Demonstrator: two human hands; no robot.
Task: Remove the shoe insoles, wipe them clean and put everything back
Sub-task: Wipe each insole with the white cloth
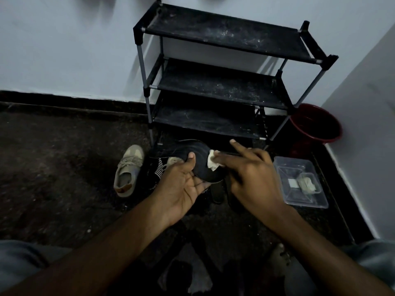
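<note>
A black insole (199,161) is held up in front of the rack, gripped from below by my left hand (181,186) with the thumb on its top face. My right hand (250,174) presses a small white wipe (212,162) against the insole's right side, its index finger sticking out straight. A beige sneaker (128,170) lies on the dark floor to the left. A second beige shoe (174,161) shows partly behind the left thumb. Dark footwear (218,192) lies below the insole, hard to make out.
A black three-shelf shoe rack (222,82) stands against the white wall. A red bucket (316,124) sits in the right corner. A clear plastic container (299,182) with wipes lies on the floor right of my right hand. My knees and a bare foot (277,261) are at the bottom.
</note>
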